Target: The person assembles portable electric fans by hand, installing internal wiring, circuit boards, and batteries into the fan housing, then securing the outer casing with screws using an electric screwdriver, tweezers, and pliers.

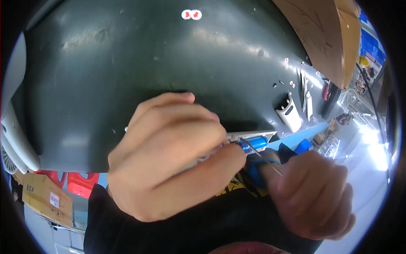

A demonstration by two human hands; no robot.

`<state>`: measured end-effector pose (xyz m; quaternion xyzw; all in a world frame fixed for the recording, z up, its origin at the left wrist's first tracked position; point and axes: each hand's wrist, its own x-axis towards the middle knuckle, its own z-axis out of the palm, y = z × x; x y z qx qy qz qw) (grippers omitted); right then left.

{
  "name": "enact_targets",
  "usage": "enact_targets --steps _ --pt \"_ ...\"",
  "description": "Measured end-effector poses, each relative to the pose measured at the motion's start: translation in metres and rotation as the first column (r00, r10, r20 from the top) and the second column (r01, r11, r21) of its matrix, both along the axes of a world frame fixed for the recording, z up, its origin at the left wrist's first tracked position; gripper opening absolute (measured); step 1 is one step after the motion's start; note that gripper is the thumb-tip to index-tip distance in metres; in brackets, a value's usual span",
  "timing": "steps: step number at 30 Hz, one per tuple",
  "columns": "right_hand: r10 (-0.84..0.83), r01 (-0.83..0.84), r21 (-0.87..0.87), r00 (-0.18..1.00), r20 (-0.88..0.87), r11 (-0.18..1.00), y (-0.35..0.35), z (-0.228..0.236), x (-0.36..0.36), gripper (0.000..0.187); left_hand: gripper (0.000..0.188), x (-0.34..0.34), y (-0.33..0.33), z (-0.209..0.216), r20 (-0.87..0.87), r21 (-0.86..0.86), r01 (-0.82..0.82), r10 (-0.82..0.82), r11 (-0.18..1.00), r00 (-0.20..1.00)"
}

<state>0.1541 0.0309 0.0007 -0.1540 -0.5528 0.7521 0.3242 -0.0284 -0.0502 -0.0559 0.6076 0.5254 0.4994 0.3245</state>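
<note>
My left hand (169,156) is closed around a long white casing (270,136) just over the near edge of the table, and its fingers hide most of it. A blue cylinder, like a battery cell (255,143), lies in the casing's exposed end, with thin red wire beside it. My right hand (315,194), slightly blurred, is curled around a thin metal tool (277,170). The tool's shaft reaches toward the wire and the blue cylinder; whether its tip touches them I cannot tell. A blue band (255,171) shows between the two hands.
On the dark table (160,63), a white curved shell (289,114) stands at the right near small screws (275,85), tweezers (303,86) and a white-handled tool (309,106). A cardboard box (317,38) stands far right. Two round stickers (191,15) lie at the back. Red stools (82,184) are lower left.
</note>
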Motion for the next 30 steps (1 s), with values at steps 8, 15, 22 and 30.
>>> enact_targets --steps 8,15,22,30 --pt "0.021 -0.021 -0.062 1.000 -0.004 0.998 0.004 0.043 0.060 0.038 0.027 0.003 0.004 0.006 0.052 -0.044 -0.007 0.010 0.999 0.999" --pt "0.037 -0.042 -0.042 0.993 -0.113 0.998 0.011 0.010 0.041 0.041 0.027 0.010 0.012 0.013 0.009 0.007 0.028 -0.028 1.000 1.000" --pt "0.065 -0.031 0.137 0.967 -0.247 0.990 0.004 0.009 0.024 0.047 0.027 0.000 0.003 0.021 -0.087 0.198 0.103 -0.087 0.975 0.992" --pt "-0.541 -0.107 0.878 0.751 0.379 0.467 0.055 -0.004 0.135 0.034 0.028 0.007 0.003 0.017 -0.198 0.186 0.133 -0.095 0.973 0.976"
